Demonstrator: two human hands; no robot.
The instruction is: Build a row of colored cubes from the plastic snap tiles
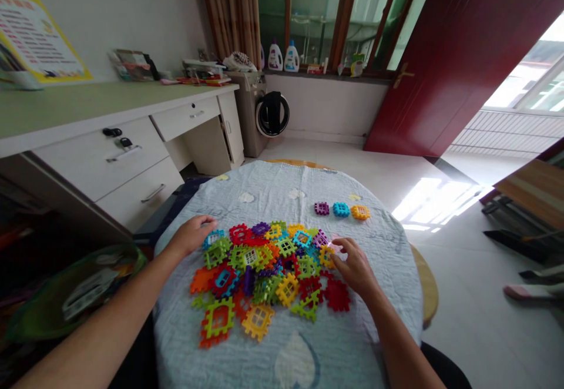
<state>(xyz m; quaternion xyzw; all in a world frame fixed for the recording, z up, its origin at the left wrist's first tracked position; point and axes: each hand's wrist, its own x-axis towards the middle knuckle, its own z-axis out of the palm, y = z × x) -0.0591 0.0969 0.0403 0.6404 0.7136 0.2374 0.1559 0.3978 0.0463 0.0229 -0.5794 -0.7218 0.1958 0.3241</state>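
Observation:
A pile of colourful plastic interlocking blocks (264, 260) with notched edges, many with window-like grids, lies in the middle of the cloth-covered table (356, 354). My left hand (194, 236) rests at the pile's left edge, its fingers loosely bent beside a blue block (214, 238); I see nothing held in it. At the right edge, my right hand (356, 264) has thumb and fingers apart, close to a yellow block (326, 256); whether it touches that block I cannot tell. Beyond the pile, purple (321, 208), blue (341, 209) and yellow (360, 212) blocks stand in a row.
A green basket (74, 295) sits low on the left. Along the left wall runs a desk with drawers (118, 157). A washing machine (253, 107) with its door open stands beyond the table, near a windowsill with detergent bottles (291, 57). At right is a red door (434, 54).

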